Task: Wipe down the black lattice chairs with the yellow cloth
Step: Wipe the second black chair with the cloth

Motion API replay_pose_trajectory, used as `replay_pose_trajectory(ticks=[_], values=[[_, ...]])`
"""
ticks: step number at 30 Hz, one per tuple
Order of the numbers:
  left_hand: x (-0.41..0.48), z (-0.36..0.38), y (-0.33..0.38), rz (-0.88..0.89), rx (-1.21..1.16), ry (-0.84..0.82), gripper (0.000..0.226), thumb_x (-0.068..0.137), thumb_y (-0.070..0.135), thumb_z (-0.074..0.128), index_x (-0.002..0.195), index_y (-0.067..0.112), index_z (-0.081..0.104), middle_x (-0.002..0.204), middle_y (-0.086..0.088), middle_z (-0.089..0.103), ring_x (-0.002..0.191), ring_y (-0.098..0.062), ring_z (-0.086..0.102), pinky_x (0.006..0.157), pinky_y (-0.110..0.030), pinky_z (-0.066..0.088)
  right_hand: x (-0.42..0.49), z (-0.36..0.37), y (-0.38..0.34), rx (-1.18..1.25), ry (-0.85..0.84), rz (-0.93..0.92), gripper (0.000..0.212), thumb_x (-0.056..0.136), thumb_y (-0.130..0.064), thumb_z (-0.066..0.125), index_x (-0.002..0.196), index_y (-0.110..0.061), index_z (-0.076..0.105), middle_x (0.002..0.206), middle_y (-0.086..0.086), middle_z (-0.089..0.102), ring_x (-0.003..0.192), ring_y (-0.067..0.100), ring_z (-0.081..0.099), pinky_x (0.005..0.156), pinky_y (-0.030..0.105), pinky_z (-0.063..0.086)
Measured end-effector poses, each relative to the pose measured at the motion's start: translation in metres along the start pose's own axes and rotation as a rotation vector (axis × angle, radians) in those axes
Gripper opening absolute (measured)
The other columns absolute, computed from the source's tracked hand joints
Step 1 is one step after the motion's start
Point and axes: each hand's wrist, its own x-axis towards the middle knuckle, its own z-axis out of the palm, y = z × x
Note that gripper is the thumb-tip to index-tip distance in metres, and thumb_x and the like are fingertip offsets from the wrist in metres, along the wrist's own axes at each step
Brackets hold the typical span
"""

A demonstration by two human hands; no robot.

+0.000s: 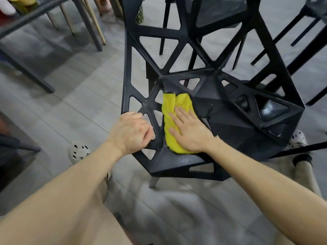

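In the head view, the right hand [189, 131] lies flat with straight fingers on top of the yellow cloth [184, 101]. It presses the cloth down on the seat of the black chair [230, 124]. The cloth sticks out past the fingertips and to the left of that hand.

The left hand [131, 131] is just beside the cloth. Its fingers curl round a bar at the chair's left edge and hold on tight.

The cloth looks soft, floppy and light, and it is bunched up in folds. I think a flat palm on top is the best way to move it, so it does not slip away. The chair looks hard and stiff, with lots of holes and thin bars. It may slide on the smooth floor [79, 89], so holding a bar at the edge seems wise.

More black chairs [221, 18] stand beyond both hands.
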Motion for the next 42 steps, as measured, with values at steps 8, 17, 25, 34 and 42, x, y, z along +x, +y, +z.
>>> replay_pose_trajectory(ticks=[8,17,25,34,42], values=[[-0.002,0.006,0.0,-0.01,0.026,0.002,0.046,0.102,0.02,0.053,0.056,0.013,0.055,0.055,-0.006,0.051,0.062,-0.032,0.045,0.063,-0.042,0.042,0.036,-0.008,0.022,-0.009,-0.052,-0.014,0.076,0.101,-0.072,0.014,0.169,-0.038,0.013,0.178,0.003,-0.002,0.164,0.02,-0.004,0.132,0.048,0.004],[0.0,0.005,-0.004,-0.006,-0.01,0.007,0.045,0.103,0.022,0.048,0.059,0.014,0.056,0.057,-0.006,0.054,0.063,-0.033,0.049,0.065,-0.042,0.039,0.069,-0.004,-0.013,0.043,0.019,0.243,0.072,0.107,-0.056,0.008,0.17,-0.021,0.007,0.178,0.011,-0.003,0.164,0.026,-0.005,0.131,0.055,0.0],[-0.002,-0.002,0.0,0.001,-0.047,0.033,0.043,0.101,0.021,0.048,0.06,0.012,0.059,0.058,-0.006,0.056,0.064,-0.033,0.049,0.064,-0.043,0.042,-0.105,0.024,-0.06,-0.142,0.203,0.111,0.067,0.108,-0.064,0.032,0.16,-0.024,0.045,0.168,0.009,0.038,0.158,0.028,0.029,0.127,0.052,0.022],[0.0,0.0,-0.002,-0.016,-0.013,0.045,0.042,0.099,0.019,0.049,0.057,0.014,0.046,0.054,-0.008,0.054,0.06,-0.033,0.046,0.063,-0.039,0.037,-0.086,0.044,-0.116,-0.123,0.368,0.458,0.064,0.105,-0.044,0.037,0.154,-0.003,0.048,0.161,0.028,0.041,0.153,0.042,0.033,0.124,0.065,0.015],[-0.002,0.002,-0.003,-0.029,-0.026,0.051,0.045,0.102,0.018,0.048,0.058,0.01,0.053,0.055,-0.008,0.054,0.061,-0.031,0.046,0.063,-0.038,0.035,-0.133,0.031,-0.011,-0.21,0.378,0.158,0.06,0.108,-0.055,0.041,0.151,-0.016,0.056,0.16,0.014,0.049,0.152,0.034,0.04,0.124,0.055,0.027]])
